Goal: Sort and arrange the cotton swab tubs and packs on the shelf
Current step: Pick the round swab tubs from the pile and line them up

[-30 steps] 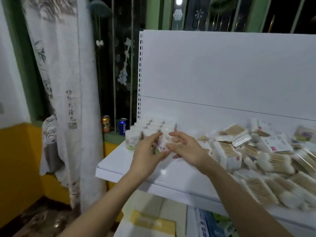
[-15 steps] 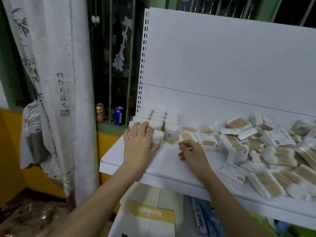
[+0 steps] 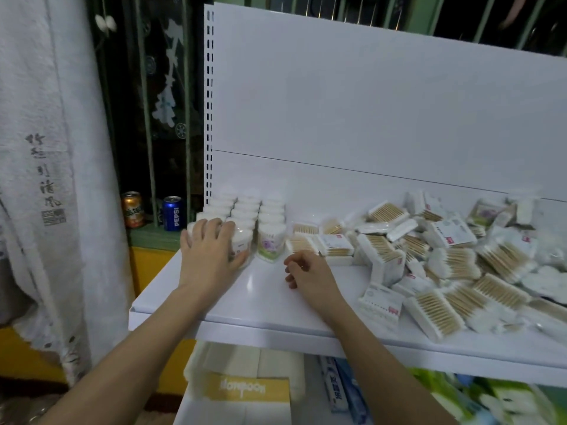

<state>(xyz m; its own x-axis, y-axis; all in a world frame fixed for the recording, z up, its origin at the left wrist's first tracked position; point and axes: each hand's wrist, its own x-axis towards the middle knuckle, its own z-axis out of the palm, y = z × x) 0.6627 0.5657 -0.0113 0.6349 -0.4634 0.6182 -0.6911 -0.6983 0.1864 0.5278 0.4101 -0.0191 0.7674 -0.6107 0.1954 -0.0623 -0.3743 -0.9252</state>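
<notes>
Two hands: left (image 3: pixel 211 252) wraps and half hides a front tub (image 3: pixel 241 245); right (image 3: pixel 310 273) loosely curled, empty.

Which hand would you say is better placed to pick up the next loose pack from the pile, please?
Probably the right hand: it rests empty beside the loose packs, while the left hand holds a front tub.

We are seeing a white curtain (image 3: pixel 46 148) with dark printed characters hanging at left. Two drink cans are standing side by side on a green ledge (image 3: pixel 153 239) behind it: an orange can (image 3: pixel 132 209) and a blue Pepsi can (image 3: pixel 173 213). Below we are seeing a yellow-labelled box (image 3: pixel 248 391) lying beside blue-and-white packets (image 3: pixel 340 384), and blurred green packaging (image 3: pixel 491 400) lying at lower right.
</notes>
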